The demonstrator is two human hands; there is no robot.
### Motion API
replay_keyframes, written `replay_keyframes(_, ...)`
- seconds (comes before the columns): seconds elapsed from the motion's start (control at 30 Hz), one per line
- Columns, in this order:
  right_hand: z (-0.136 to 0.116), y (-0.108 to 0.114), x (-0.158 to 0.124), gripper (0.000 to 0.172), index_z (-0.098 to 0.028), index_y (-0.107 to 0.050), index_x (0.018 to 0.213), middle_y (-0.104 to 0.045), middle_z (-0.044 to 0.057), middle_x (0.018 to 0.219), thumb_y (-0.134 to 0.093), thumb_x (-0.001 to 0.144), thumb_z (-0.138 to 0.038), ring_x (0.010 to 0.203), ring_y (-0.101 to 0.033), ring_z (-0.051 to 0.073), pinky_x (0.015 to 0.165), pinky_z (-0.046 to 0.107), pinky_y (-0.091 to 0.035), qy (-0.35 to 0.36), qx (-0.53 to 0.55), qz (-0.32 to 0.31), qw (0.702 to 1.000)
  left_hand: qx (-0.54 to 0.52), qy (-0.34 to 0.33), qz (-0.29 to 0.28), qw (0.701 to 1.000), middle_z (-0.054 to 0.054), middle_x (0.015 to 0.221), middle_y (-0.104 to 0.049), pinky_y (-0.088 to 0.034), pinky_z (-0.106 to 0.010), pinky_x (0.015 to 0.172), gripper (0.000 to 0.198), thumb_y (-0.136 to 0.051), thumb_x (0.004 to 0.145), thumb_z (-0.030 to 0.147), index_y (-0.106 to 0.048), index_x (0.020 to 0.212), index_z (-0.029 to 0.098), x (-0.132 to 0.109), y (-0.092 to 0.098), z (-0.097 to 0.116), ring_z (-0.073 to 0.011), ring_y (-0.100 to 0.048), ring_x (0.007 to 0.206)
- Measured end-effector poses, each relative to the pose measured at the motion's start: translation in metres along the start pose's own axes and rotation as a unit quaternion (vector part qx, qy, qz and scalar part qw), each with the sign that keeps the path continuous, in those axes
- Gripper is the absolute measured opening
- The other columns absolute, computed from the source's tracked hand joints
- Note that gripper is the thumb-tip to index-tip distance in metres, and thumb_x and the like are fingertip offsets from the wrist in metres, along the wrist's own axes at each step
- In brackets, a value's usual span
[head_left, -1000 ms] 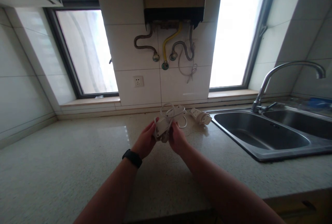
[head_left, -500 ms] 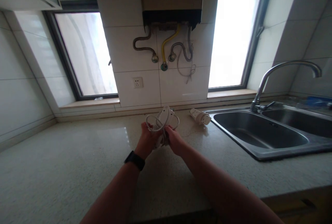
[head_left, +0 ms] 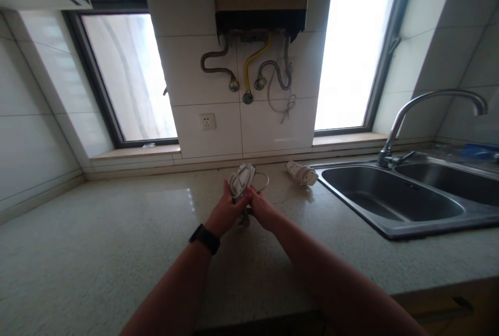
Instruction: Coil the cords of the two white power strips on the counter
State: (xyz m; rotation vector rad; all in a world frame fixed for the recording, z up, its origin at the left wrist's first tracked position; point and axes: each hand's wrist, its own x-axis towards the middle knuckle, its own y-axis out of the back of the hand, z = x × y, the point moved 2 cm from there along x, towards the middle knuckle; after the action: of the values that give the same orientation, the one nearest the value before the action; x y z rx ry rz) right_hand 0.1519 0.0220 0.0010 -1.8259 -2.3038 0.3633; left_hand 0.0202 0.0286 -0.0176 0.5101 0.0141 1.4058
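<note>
White plastic power strip (head_left: 242,177) with its cord now gathered into tighter loops than a second ago, clasped between my left hand (head_left: 225,215) and right hand (head_left: 262,211), above the speckled stone counter (head_left: 97,253), mid-scene; coiling seems nearly done.

My left hand (head_left: 225,215) and right hand (head_left: 262,210) now press closer together around the white power strip (head_left: 242,179), which stands more upright than before, nearer the sink (head_left: 393,198); its cord (head_left: 262,184) is wound tighter, loops smaller.
</note>
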Motion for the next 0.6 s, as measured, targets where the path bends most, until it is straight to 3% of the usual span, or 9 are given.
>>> replay_keyframes(0.13, 0.005, 0.007, 0.007, 0.055, -0.017, -0.056, 0.138, -0.06, 0.013, 0.128, -0.044, 0.102, -0.056, 0.102, -0.062, 0.018, 0.071, 0.024, -0.051, 0.021, -0.043, -0.063, 0.997, -0.068, -0.012, 0.048, 0.996, -0.013, 0.129, -0.059, -0.05, -0.029, 0.095, 0.092, -0.077, 0.078, 0.058, -0.035, 0.143, 0.01, 0.004, 0.005, 0.0, -0.0202, -0.06, 0.113)
replay_keyframes(0.27, 0.007, 0.012, 0.014, 0.077, -0.01, -0.065, 0.129, -0.057, 0.015, 0.132, -0.055, 0.087, -0.073, 0.107, -0.061, 0.024, 0.073, 0.032, -0.053, 0.136, -0.209, -0.122, 0.961, -0.167, 0.05, 0.123, 0.977, -0.011, 0.103, -0.064, -0.052, -0.029, 0.074, 0.074, -0.078, 0.074, 0.061, -0.057, 0.12, 0.007, 0.006, 0.019, 0.003, -0.0171, -0.062, 0.085)
replay_keyframes(0.37, 0.002, 0.014, 0.015, 0.067, -0.008, -0.063, 0.132, -0.05, 0.013, 0.14, -0.054, 0.091, -0.061, 0.113, -0.057, 0.022, 0.086, 0.035, -0.052, 0.248, -0.302, -0.086, 0.917, -0.344, 0.157, 0.127, 0.917, -0.009, 0.082, -0.061, -0.045, -0.028, 0.052, 0.067, -0.068, 0.081, 0.068, -0.061, 0.104, 0.006, 0.006, 0.035, 0.002, -0.0157, -0.056, 0.06)
replay_keyframes(0.43, -0.002, 0.017, 0.015, 0.057, -0.013, -0.064, 0.133, -0.049, 0.01, 0.14, -0.055, 0.092, -0.053, 0.125, -0.049, 0.02, 0.094, 0.033, -0.05, 0.294, -0.314, -0.037, 0.902, -0.392, 0.213, 0.15, 0.882, -0.007, 0.074, -0.057, -0.04, -0.027, 0.045, 0.068, -0.057, 0.085, 0.076, -0.059, 0.093, 0.008, 0.006, 0.051, -0.001, -0.0145, -0.053, 0.052)
replay_keyframes(0.5, -0.004, 0.022, 0.016, 0.049, -0.019, -0.066, 0.13, -0.048, 0.008, 0.14, -0.055, 0.092, -0.049, 0.131, -0.044, 0.019, 0.093, 0.03, -0.051, 0.313, -0.327, 0.006, 0.892, -0.422, 0.204, 0.188, 0.863, -0.005, 0.077, -0.058, -0.042, -0.026, 0.046, 0.063, -0.056, 0.087, 0.073, -0.057, 0.094, 0.011, 0.006, 0.07, -0.007, -0.0147, -0.056, 0.055)
replay_keyframes(0.6, -0.001, 0.034, 0.021, 0.042, -0.021, -0.068, 0.124, -0.05, 0.008, 0.135, -0.054, 0.092, -0.045, 0.12, -0.049, 0.018, 0.084, 0.03, -0.051, 0.322, -0.35, 0.032, 0.879, -0.382, 0.172, 0.265, 0.869, -0.006, 0.079, -0.058, -0.046, -0.031, 0.051, 0.058, -0.06, 0.087, 0.069, -0.058, 0.102, 0.013, 0.007, 0.103, -0.026, -0.0184, -0.057, 0.059)
